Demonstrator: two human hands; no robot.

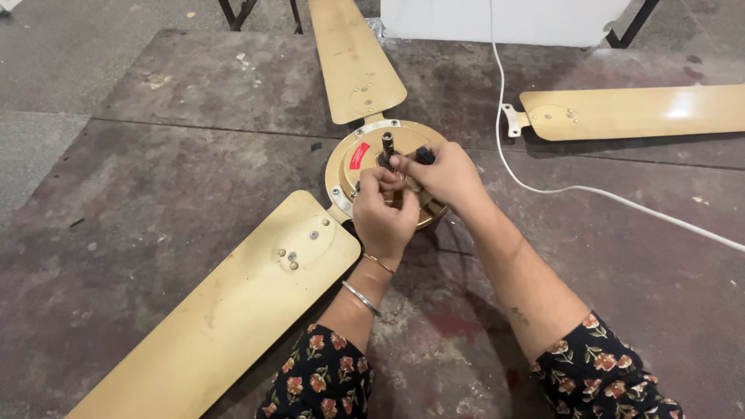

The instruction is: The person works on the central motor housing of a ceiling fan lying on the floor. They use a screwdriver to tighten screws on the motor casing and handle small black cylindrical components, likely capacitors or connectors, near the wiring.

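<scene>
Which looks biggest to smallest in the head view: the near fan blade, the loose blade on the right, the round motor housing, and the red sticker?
1. Near fan blade, though it lies closest to the camera, which enlarges it.
2. Loose blade.
3. Round motor housing.
4. Red sticker.

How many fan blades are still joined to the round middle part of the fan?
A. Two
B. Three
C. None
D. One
A. Two tan blades, the far blade and the near blade, meet the round motor hub, while the third blade lies apart on the floor to the right. Both the left hand and the right hand are at the hub's centre.
</scene>
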